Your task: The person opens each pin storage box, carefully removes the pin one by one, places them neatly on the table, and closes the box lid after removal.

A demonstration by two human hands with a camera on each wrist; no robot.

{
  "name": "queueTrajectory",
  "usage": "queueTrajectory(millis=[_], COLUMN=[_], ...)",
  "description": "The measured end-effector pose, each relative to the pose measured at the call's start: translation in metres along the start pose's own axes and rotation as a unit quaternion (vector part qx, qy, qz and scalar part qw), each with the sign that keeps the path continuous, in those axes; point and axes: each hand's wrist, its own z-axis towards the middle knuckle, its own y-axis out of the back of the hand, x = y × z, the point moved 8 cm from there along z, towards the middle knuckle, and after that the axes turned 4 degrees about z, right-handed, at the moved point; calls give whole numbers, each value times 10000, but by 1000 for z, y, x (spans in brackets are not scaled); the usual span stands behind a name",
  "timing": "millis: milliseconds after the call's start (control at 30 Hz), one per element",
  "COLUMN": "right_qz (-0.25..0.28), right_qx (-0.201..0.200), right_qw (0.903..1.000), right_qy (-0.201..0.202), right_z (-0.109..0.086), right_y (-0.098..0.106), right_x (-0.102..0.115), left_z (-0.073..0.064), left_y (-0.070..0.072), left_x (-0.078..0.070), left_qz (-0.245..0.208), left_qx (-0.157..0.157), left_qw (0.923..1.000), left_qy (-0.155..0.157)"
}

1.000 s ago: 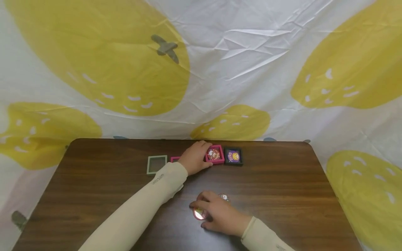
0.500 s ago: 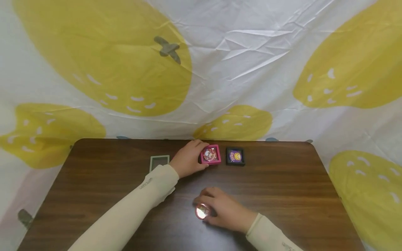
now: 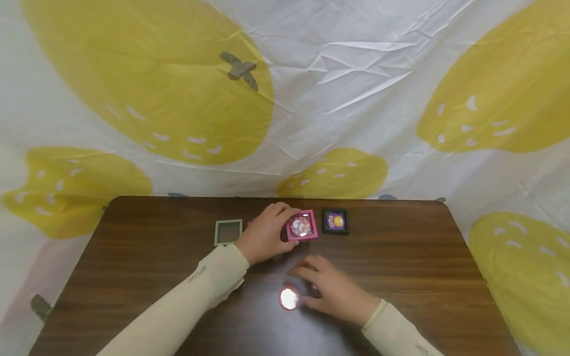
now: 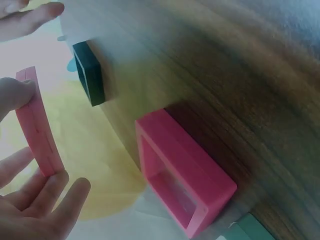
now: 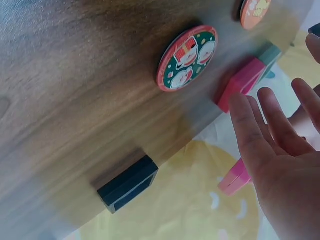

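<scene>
My left hand [image 3: 267,232] pinches a pink square frame [image 3: 301,225] by its edges, with a round badge behind its clear window. In the left wrist view this held frame [image 4: 40,122] is off the table, seen edge-on. My right hand [image 3: 336,291] hovers over the table with fingers apart and nothing between them. Beside its fingertips lies a round red-rimmed badge [image 3: 289,298], glaring with reflected light. Two badges show in the right wrist view: a green-and-red one with Santa figures [image 5: 187,57] and an orange one [image 5: 256,12], both flat on the wood.
A black frame [image 3: 336,221] holding a purple-and-yellow badge stands at the table's back. Left of it are a pale green frame [image 3: 228,232] and a second pink frame [image 4: 200,170], mostly hidden by my left hand in the head view. A lemon-print cloth [image 3: 209,173] hangs behind the table.
My left hand has drawn the pink frame leftward from the black one, and lifted and tilted it. My right hand has moved off the red-rimmed badge to the right, fingers spreading.
</scene>
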Motion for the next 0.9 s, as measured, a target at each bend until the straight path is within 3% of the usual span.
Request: queueTrajectory(millis=[333, 900], right_qz=[-16, 57], right_qx=[-276, -657], right_qw=[9995, 9976], right_qy=[137, -216], right_z=[-2, -7], right_y=[11, 46], right_x=[-2, -9], left_z=[-14, -39], left_y=[16, 51], left_x=[-2, -2], left_qz=[93, -144], left_qx=[-372, -873], left_qw=[9993, 9961], left_qy=[11, -3])
